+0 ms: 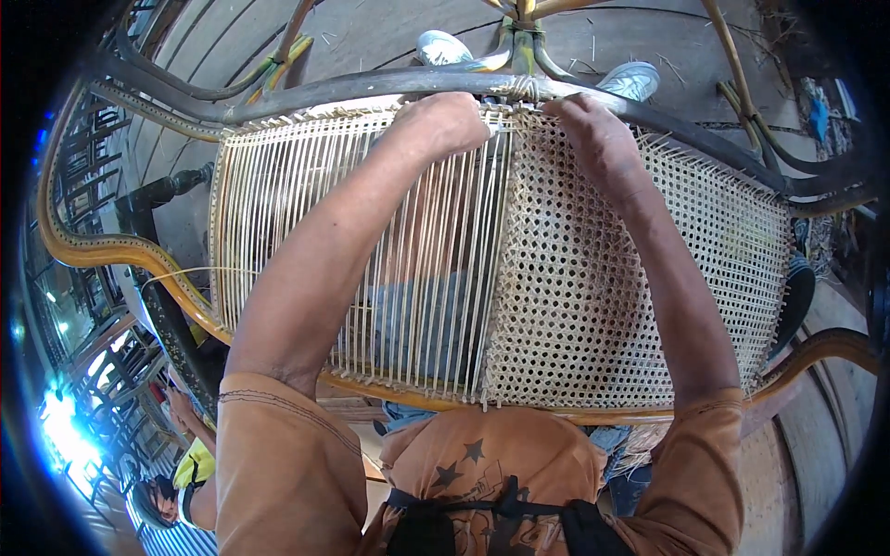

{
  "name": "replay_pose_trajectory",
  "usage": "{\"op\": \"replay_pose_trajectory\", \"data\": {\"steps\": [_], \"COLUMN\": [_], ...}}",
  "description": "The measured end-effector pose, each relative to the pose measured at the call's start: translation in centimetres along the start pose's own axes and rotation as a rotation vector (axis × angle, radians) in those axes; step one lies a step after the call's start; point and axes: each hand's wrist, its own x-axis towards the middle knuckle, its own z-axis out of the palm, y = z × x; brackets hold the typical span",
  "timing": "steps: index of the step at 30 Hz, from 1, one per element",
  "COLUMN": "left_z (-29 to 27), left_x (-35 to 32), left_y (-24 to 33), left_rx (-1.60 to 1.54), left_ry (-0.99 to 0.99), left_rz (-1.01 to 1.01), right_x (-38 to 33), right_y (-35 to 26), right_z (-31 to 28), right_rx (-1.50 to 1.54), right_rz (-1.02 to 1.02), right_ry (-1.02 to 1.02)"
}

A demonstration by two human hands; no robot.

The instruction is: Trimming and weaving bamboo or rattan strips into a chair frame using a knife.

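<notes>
A curved wooden seat frame (371,95) lies across in front of me, strung with pale cane. On its right part the cane webbing (593,306) is a close weave with small holes. To the left, loose parallel cane strands (408,306) run from the far rail to the near one. My left hand (443,125) is closed at the far rail, beside the edge of the weave, with a pale bit of cane strand showing at its fingers. Just right of it, my right hand (593,134) bends over the far edge of the webbing, fingers drawn together; what they hold is hidden.
A long cane end (176,274) sticks out past the frame's left side. Curved wooden arms (69,243) bound the frame. Beyond the far rail are a pair of light shoes (630,82) and cane scraps on the floor. Another person (190,473) sits at lower left.
</notes>
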Motion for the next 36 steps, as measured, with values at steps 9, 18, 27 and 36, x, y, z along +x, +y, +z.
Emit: {"op": "replay_pose_trajectory", "data": {"steps": [9,18,27,36], "left_z": [1.2,1.4,1.6,2.2], "left_x": [-0.1,0.5,0.8,1.0], "left_y": [-0.3,1.1,0.9,-0.3], "left_rx": [-0.290,-0.258,-0.287,-0.436], "left_ry": [0.049,0.135,0.239,0.109], "left_rz": [0.005,0.069,0.179,0.266], "right_x": [1.2,2.3,2.6,2.4], "right_y": [-0.1,0.1,1.0,-0.6], "right_z": [-1.1,-1.2,-1.3,-1.0], "right_rx": [-0.434,-0.474,-0.467,-0.566], "right_rz": [-0.438,-0.584,-0.694,-0.546], "right_ry": [-0.110,-0.144,-0.183,-0.226]}}
